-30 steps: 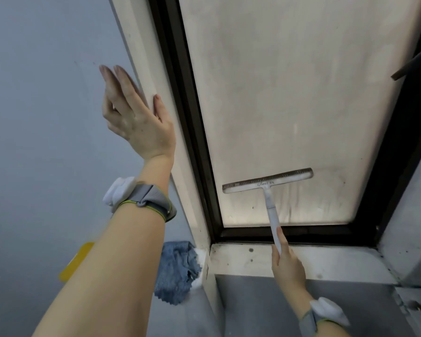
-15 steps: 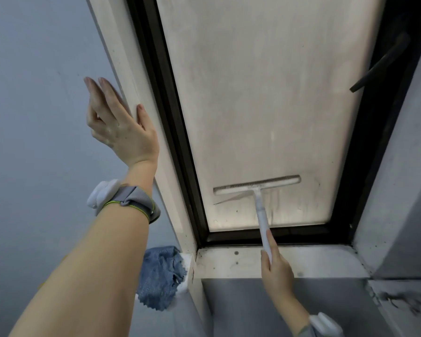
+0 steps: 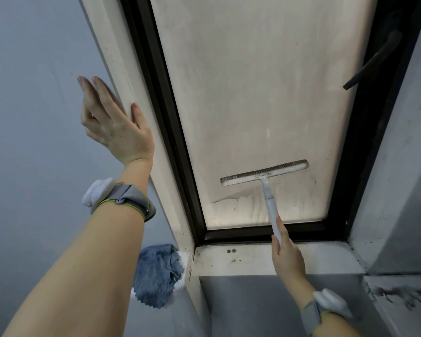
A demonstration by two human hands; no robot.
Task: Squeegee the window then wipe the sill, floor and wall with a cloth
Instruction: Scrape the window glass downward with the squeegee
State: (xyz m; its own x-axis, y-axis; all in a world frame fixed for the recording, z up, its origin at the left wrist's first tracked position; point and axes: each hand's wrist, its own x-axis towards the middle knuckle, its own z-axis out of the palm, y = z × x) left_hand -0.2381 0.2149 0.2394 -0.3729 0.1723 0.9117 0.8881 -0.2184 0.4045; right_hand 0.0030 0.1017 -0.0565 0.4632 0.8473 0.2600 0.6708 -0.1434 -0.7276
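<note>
Head view looked up at the window [image 3: 253,93]. The right hand [image 3: 287,259] gripped the squeegee [image 3: 265,175] by the low end of its handle, fingers curled round it. The blade lay on the lower glass, tilted up to the right, above wet streaks. The left hand [image 3: 114,127] was flat, fingers straight, against the wall [image 3: 34,117] beside the frame. A blue cloth [image 3: 156,273] was bunched just left of the sill [image 3: 326,259].

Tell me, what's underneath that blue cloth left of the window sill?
A white object peeks out along the right edge of the blue zigzag-edged fabric cloth. The cloth covers the rest, so what it is cannot be told.
</note>
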